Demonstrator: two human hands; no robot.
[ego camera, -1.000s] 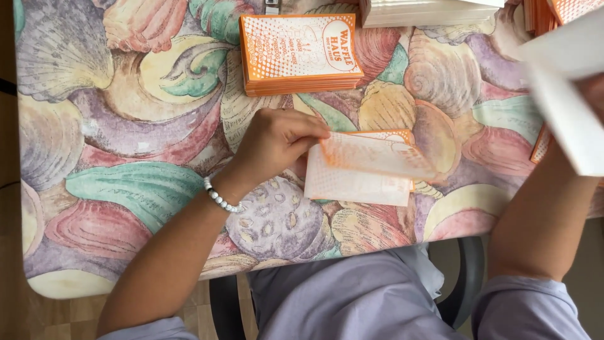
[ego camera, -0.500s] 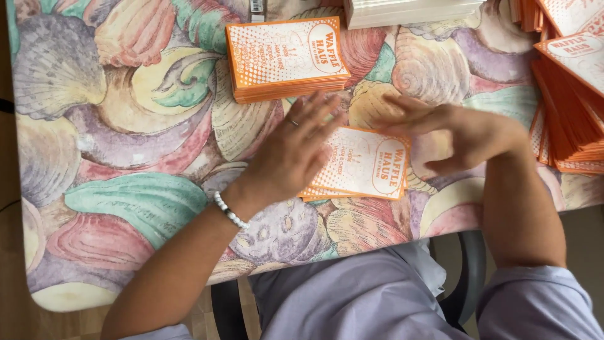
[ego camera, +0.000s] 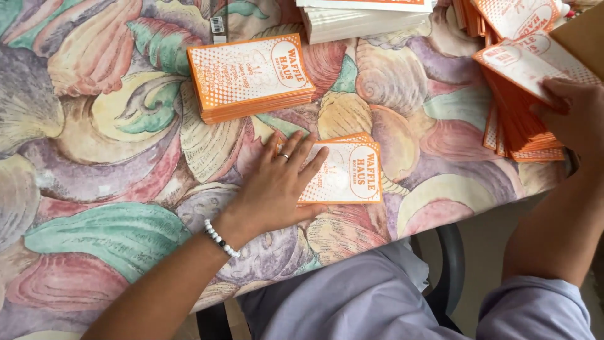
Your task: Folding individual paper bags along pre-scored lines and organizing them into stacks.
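Orange-and-white printed cards in focus. Head view: left hand [ego camera: 277, 182] flat, fingers spread wide, palm pressing small card stack [ego camera: 349, 171] near front edge of bench [ego camera: 94, 189], which has shell-pattern cloth. Right hand [ego camera: 576, 116] at far right, fingers curled onto top card [ego camera: 525, 66] of fanned orange pile [ego camera: 519, 129]; pinch itself unclear. Neat card stack [ego camera: 251, 77] lies behind left hand, well apart. White paper stack [ego camera: 365, 19] at top edge. Beaded bracelet [ego camera: 220, 238] on left wrist.
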